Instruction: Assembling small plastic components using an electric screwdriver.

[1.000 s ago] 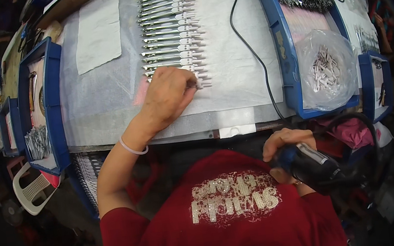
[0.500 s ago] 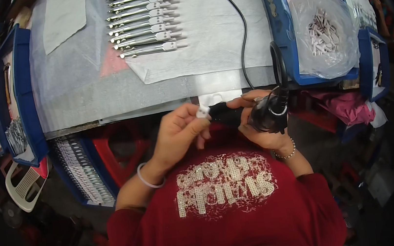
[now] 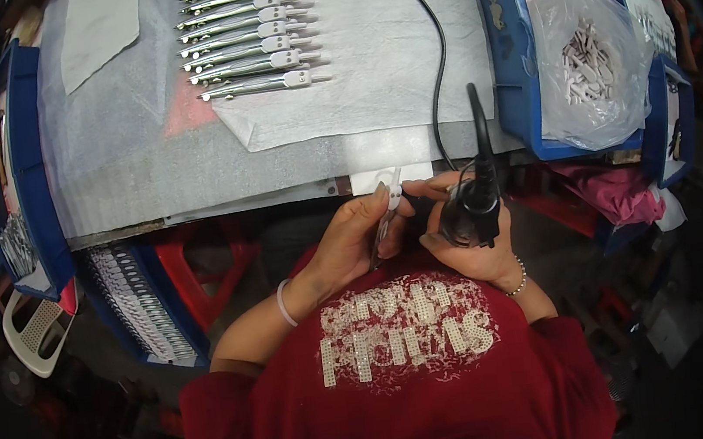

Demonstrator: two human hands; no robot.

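Observation:
Over the table's near edge, my left hand (image 3: 352, 235) is closed on a drawing compass (image 3: 395, 196). Its white plastic head sticks up between thumb and fingers, and its metal legs point down toward my shirt. My right hand (image 3: 489, 257) wraps round a black corded power tool (image 3: 469, 214), which looks like an electric screwdriver; its tip is hidden. The right index finger reaches to the compass head, close to or touching it. Beyond my hands, a row of similar compasses (image 3: 283, 58) with white heads lies on a white cloth (image 3: 372, 98).
A black cable (image 3: 440, 59) crosses the cloth. At the right, a blue bin (image 3: 518, 76) holds a clear bag (image 3: 596, 106) of small white parts. Blue trays (image 3: 34, 171) stand at the left; another (image 3: 138, 307), full of metal parts, sits below the table by a red stool (image 3: 201, 277).
My left hand has moved right and turned the compass, so its head points away and its legs show. The power tool has tilted and shifted slightly left, bringing both hands closer together.

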